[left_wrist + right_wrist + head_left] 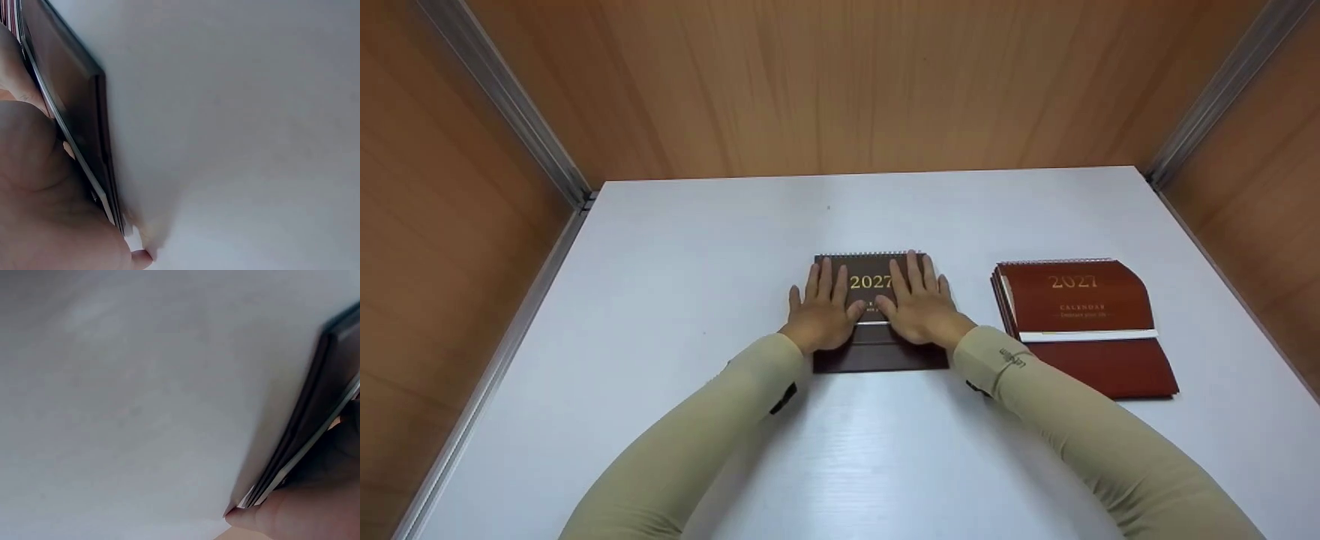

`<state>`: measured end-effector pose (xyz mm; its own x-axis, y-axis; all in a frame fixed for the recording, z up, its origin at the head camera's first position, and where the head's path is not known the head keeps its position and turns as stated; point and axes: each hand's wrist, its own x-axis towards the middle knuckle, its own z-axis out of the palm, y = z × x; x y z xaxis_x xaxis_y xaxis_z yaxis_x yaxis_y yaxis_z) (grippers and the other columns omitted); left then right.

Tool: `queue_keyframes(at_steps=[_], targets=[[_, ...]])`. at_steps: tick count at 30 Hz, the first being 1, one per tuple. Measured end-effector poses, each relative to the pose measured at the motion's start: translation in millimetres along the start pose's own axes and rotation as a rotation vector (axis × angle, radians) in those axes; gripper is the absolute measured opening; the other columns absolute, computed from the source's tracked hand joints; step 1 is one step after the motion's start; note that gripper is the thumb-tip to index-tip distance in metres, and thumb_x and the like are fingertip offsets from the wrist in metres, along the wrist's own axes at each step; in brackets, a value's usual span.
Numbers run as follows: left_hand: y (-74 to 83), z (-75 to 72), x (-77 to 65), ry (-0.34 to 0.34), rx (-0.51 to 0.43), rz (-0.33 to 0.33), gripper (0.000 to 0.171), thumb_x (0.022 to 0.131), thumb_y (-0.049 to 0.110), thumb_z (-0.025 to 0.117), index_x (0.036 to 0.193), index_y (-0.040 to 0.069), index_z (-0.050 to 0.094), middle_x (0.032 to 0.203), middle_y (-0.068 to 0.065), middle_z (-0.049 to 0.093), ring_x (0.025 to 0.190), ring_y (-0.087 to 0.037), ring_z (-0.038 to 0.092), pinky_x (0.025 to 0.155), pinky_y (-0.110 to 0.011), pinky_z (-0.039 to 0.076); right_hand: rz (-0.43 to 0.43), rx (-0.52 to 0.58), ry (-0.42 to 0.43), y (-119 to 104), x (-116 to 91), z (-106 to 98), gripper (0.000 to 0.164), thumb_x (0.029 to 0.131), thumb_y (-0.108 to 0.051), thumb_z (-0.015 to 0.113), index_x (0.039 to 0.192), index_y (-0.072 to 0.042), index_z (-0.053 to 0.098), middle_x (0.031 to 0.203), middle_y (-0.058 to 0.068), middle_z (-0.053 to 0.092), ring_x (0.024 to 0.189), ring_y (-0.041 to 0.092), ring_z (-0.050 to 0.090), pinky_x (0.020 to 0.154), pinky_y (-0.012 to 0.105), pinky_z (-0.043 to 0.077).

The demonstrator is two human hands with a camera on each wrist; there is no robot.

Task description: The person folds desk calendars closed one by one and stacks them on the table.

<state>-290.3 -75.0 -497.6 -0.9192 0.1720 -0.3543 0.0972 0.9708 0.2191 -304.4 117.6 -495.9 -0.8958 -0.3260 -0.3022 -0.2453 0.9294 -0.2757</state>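
Note:
A dark brown spiral-bound desk calendar (872, 282) with "2027" in gold lies folded flat on the white table, its spiral edge at the back. My left hand (821, 319) rests on its left half, fingers straight and spread forward, with the little finger past the side edge. On the right half lies my right hand (921, 311), also flat with straight fingers. Both thumbs point inward and nearly meet. The left wrist view shows the left palm (50, 191) over the calendar's side edge; in the right wrist view the right hand (315, 506) covers its other edge.
To the right of the brown calendar is a red-brown 2027 desk calendar (1091, 367), partly raised, with white page edges showing; the right sleeve (1080, 405) passes in front of its lower left corner. Wooden panels (870, 90) with metal rails bound the white table (682, 247) at back and sides.

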Motion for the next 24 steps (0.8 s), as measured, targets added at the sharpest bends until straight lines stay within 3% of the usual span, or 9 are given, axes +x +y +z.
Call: queue_keyframes(at_steps=[6,17,24], targets=[[1.9,-0.5,-2.1,0.003,-0.008,-0.005,0.079,0.112,0.061,0.018,0.168,0.018,-0.017,0.172,-0.009,-0.032,0.159,-0.028,-0.030,0.129,-0.064,-0.006,-0.009,0.002,0.005,-4.0,-6.7,-4.2,0.076,0.114,-0.053,0.019,0.170,-0.011,-0.010,0.174,0.017,-0.025,0.159,0.039,-0.026,0.130,0.061,-0.007],[2.4,0.1,-0.2,0.003,0.010,-0.008,0.079,0.112,0.061,0.019,0.169,0.018,-0.013,0.173,-0.011,-0.028,0.160,-0.030,-0.027,0.129,-0.065,-0.003,0.008,-0.014,-0.026,5.1,10.3,4.8,0.078,0.112,-0.058,0.017,0.169,-0.014,-0.015,0.171,0.016,-0.031,0.157,0.040,-0.030,0.129,0.061,-0.007],[4.7,-3.0,-7.1,0.022,0.001,0.013,0.077,0.114,0.056,0.022,0.171,0.014,-0.008,0.175,-0.014,-0.024,0.161,-0.032,-0.023,0.129,-0.065,-0.002,0.018,-0.008,-0.046,1.8,5.2,0.6,0.079,0.112,-0.058,0.017,0.169,-0.014,-0.016,0.171,0.014,-0.032,0.157,0.038,-0.031,0.129,0.061,-0.009]])
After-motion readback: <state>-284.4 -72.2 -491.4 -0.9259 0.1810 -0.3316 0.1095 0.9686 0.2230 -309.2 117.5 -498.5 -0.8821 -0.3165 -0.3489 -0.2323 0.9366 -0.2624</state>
